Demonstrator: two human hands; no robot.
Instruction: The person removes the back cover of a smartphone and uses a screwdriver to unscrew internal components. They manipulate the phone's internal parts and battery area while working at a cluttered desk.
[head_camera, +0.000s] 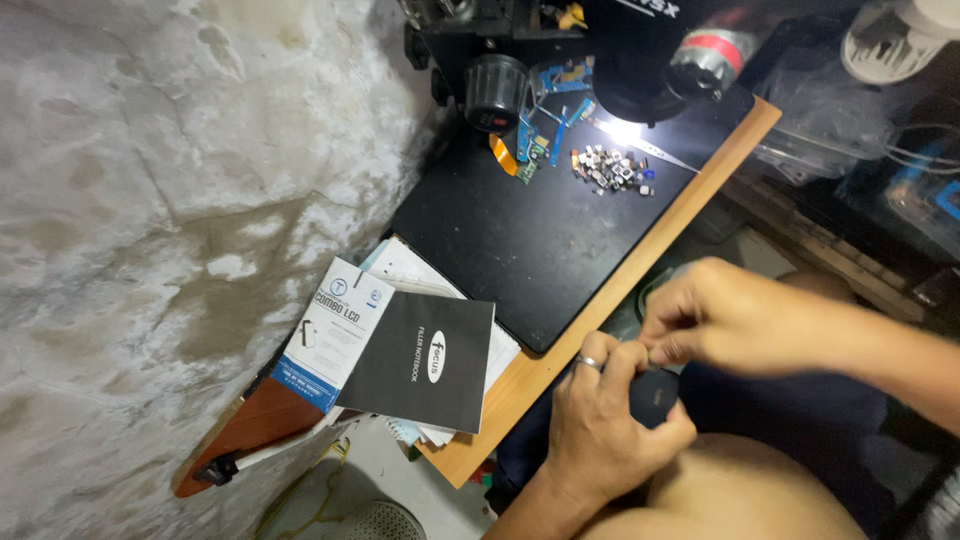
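Two hands meet below desk edge | left hand cradles small black device, steadying it | right hand fingertips pinched at its top | loose metal parts under lamp.

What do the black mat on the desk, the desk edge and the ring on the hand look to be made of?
The black mat looks like matte rubber or silicone: dull, only a soft sheen under the lamp. The desk edge seems wood or laminate, orange-brown and smooth. The ring on the left hand looks like polished silvery metal; it glints.
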